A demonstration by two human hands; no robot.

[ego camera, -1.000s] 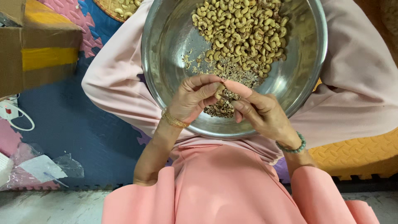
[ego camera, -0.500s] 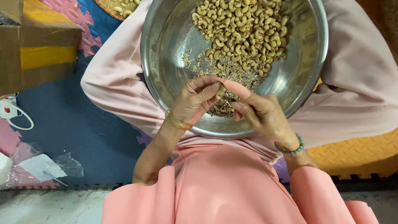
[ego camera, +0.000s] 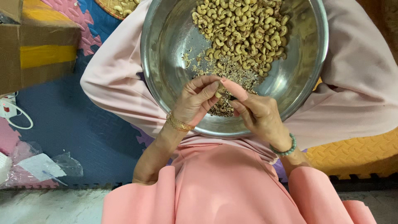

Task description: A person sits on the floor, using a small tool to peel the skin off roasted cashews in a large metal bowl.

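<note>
Left hand (ego camera: 195,101) and right hand (ego camera: 257,114) pinch one cashew (ego camera: 218,94) together; the cashew pile (ego camera: 244,31) lies at 12 o'clock in the steel bowl (ego camera: 166,49).

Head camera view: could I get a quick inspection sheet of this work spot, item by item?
Surface: steel bowl resting on a lap in pink cloth, over foam floor mats.
Job's things: cashew nuts heaped on the far side; husk bits near the hands.
Clutter: cardboard box, plastic wrappers, basket edge.
Hands: left hand and right hand meet fingertip to fingertip over the bowl, pinching something small; too small to name.
Cables: white cord at left.
Surroundings: nothing seen beyond the mats.
</note>
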